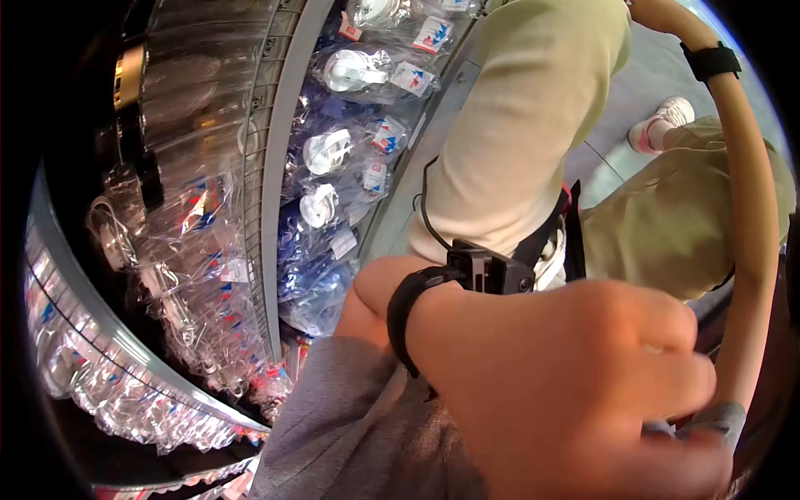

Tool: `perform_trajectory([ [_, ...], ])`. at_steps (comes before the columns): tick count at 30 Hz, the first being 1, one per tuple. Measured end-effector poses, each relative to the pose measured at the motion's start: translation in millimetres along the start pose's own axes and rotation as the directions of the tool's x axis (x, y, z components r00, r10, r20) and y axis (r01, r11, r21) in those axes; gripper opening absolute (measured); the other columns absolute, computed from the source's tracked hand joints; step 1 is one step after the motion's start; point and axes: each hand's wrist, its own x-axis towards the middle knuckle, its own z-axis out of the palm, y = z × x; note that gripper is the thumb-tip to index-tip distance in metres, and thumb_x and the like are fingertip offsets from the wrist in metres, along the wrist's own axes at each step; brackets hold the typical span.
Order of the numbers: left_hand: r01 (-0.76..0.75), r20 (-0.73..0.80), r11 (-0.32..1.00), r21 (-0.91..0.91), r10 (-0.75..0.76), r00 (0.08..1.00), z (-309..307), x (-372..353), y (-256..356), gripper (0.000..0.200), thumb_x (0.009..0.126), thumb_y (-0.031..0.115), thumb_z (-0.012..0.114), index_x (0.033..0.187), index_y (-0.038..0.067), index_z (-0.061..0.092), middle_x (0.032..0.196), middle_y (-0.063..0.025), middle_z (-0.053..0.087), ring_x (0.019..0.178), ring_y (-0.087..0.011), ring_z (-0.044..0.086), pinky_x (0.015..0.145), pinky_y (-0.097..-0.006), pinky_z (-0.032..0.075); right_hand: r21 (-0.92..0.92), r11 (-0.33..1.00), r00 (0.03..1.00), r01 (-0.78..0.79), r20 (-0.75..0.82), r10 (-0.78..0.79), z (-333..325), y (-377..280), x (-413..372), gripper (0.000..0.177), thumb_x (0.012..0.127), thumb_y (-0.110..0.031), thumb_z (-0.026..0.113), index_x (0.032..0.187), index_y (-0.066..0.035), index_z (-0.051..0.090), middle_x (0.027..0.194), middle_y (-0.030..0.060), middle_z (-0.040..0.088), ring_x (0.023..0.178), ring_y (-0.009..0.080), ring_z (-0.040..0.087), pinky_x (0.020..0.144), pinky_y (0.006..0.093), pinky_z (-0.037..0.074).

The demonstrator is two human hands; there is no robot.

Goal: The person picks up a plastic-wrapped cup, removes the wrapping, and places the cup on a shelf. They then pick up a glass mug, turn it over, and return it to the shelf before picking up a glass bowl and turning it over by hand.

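Observation:
My left hand (575, 392) fills the lower right of the view, very close and blurred. Its fingers are curled into a fist, and a fold of grey cloth (712, 418) is pinched under them. A black strap with a small black device (487, 271) sits on that wrist. More of the grey cloth (358, 425) spreads across the bottom of the view. A bare forearm with a black wristband (754, 217) runs down the right edge, and its hand is hidden behind my fist. I cannot see my right hand.
On the left, wire shelves (271, 192) hold several clear bags of white plugs and cables (329, 150) with red-and-blue labels. A person in a pale shirt (533, 108) and olive shorts crouches close by, one white shoe (667, 117) on the grey floor.

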Motion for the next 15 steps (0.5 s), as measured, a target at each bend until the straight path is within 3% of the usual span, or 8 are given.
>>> perform_trajectory([
  [4,0.132,0.001,0.965,0.226,-0.136,0.991,-15,-12,-15,0.019,0.070,0.012,0.062,0.088,0.008,0.061,0.094,-0.0101,0.060,0.096,-0.0275,0.056,0.083,-0.0371,0.046,-0.026,0.999,0.999,0.047,-0.008,-0.047,-5,-10,-5,0.032,0.086,-0.016,0.053,0.115,-0.003,0.056,0.105,0.0198,0.062,0.096,0.0338,0.060,0.085,0.0407,0.046],
  [6,0.338,0.009,0.886,0.317,-0.359,0.933,-54,-32,-26,0.019,0.070,0.013,0.061,0.088,0.008,0.061,0.094,-0.0103,0.060,0.097,-0.0278,0.056,0.084,-0.0374,0.046,0.073,0.984,0.986,0.163,-0.035,-0.161,6,14,3,0.031,0.086,-0.016,0.053,0.114,-0.003,0.057,0.105,0.0196,0.063,0.096,0.0331,0.060,0.085,0.0403,0.046],
  [7,0.449,0.036,0.849,0.277,-0.476,0.879,-79,-44,-31,0.028,0.072,0.009,0.063,0.099,0.004,0.062,0.107,-0.0112,0.060,0.106,-0.0291,0.055,0.091,-0.0367,0.043,0.052,0.980,0.981,0.192,-0.041,-0.190,10,19,4,0.030,0.085,-0.015,0.054,0.113,-0.003,0.058,0.106,0.0192,0.062,0.097,0.0326,0.060,0.085,0.0399,0.046],
  [9,0.733,-0.442,0.620,0.281,-0.594,0.672,-95,-79,-42,0.027,0.077,0.008,0.062,0.102,0.001,0.059,0.103,-0.0144,0.060,0.099,-0.0310,0.057,0.089,-0.0381,0.043,0.002,0.971,0.969,0.241,-0.052,-0.240,14,29,5,0.028,0.085,-0.014,0.055,0.110,-0.003,0.059,0.106,0.0185,0.062,0.098,0.0316,0.059,0.085,0.0392,0.046],
  [10,0.759,-0.587,0.537,0.368,-0.499,0.638,-103,-105,-57,0.032,0.078,0.007,0.061,0.108,-0.001,0.056,0.106,-0.0164,0.059,0.100,-0.0337,0.055,0.090,-0.0398,0.042,-0.003,0.960,0.958,0.280,-0.065,-0.280,19,38,5,0.028,0.084,-0.015,0.056,0.109,-0.003,0.060,0.107,0.0181,0.062,0.098,0.0312,0.059,0.085,0.0390,0.046],
  [11,0.789,-0.628,0.307,0.532,-0.482,0.611,-110,-129,-61,0.041,0.078,0.007,0.060,0.116,-0.004,0.049,0.114,-0.0204,0.053,0.107,-0.0365,0.051,0.094,-0.0413,0.039,-0.010,0.945,0.942,0.326,-0.077,-0.326,24,46,8,0.028,0.083,-0.015,0.057,0.108,-0.003,0.061,0.107,0.0177,0.062,0.099,0.0308,0.059,0.085,0.0388,0.046],
  [12,0.804,-0.646,0.186,0.565,-0.506,0.572,-114,-154,-66,0.050,0.077,0.008,0.061,0.122,-0.004,0.043,0.124,-0.0254,0.044,0.117,-0.0396,0.042,0.099,-0.0421,0.035,-0.022,0.929,0.924,0.370,-0.093,-0.370,24,50,10,0.028,0.083,-0.015,0.059,0.107,-0.003,0.061,0.108,0.0173,0.062,0.099,0.0304,0.059,0.085,0.0386,0.046],
  [15,0.714,-0.660,-0.165,0.681,-0.560,0.500,-112,-214,-75,0.076,0.074,0.025,0.069,0.135,0.003,0.031,0.133,-0.0275,0.032,0.124,-0.0435,0.032,0.102,-0.0489,0.029,-0.061,0.996,0.996,0.063,-0.056,-0.067,16,30,0,0.030,0.081,-0.018,0.062,0.107,-0.003,0.062,0.108,0.0168,0.063,0.100,0.0299,0.059,0.086,0.0382,0.046],
])
